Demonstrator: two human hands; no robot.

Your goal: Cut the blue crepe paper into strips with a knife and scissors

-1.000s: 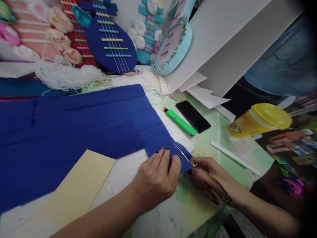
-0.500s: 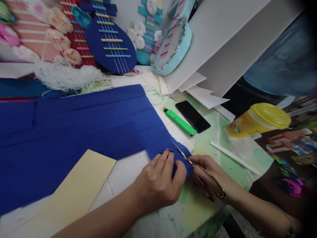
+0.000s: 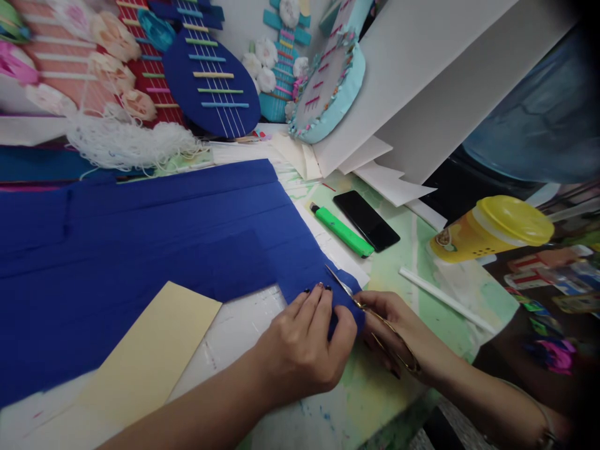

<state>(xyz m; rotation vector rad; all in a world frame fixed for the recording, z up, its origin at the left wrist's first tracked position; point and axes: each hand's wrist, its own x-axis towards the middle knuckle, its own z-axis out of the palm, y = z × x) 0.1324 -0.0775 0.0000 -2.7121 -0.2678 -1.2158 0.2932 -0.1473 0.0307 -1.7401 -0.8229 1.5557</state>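
Observation:
A large sheet of blue crepe paper [image 3: 154,231] covers the left and middle of the table. My left hand [image 3: 307,347] grips its near right corner, fingertips together on top and the thumb bent at the edge. In my right hand [image 3: 391,325] is a pair of scissors [image 3: 344,286] with gold handles, their blades at the paper's right edge, just beyond my left fingertips. The lower blade is hidden by the paper. A cream card [image 3: 154,350] lies partly over the sheet's near edge, left of my left hand.
Past the paper lie a green box cutter [image 3: 344,232] and a black phone [image 3: 366,220]. A white stick [image 3: 445,300] and a yellow lidded cup [image 3: 487,228] are at the right. Decorated lute shapes [image 3: 210,81], tangled white string [image 3: 131,144] and white boards [image 3: 398,81] line the back.
The scissors' handles have drawn slightly closer together in my right hand. My left hand stays on the paper, and the whole view has shifted a little.

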